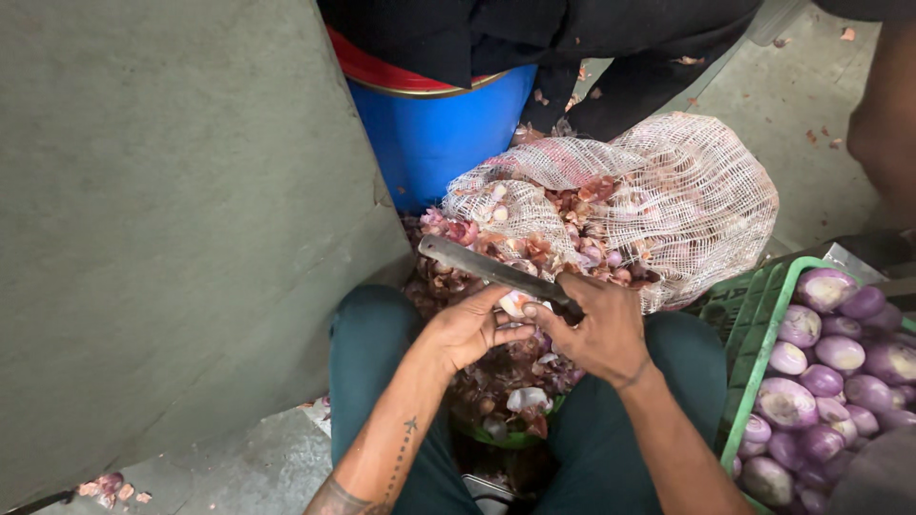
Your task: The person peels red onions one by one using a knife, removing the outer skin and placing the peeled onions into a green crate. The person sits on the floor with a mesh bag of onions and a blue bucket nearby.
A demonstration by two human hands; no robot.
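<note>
My right hand point(596, 329) grips the handle of a long dark knife point(477, 265), whose blade points up and left over a heap of onion peels. My left hand point(469, 327) holds a small pale onion point(513, 303) against the right hand's thumb, just under the blade. Both hands sit between my knees, above a pile of peels point(506, 381). A white mesh sack point(649, 195) full of purple peels and scraps lies just beyond the hands.
A green plastic crate point(754, 334) of several peeled purple onions point(825, 381) stands at my right. A blue drum point(439, 133) with a red rim stands behind the sack. A grey slab point(172, 210) fills the left. A person in dark clothes sits beyond.
</note>
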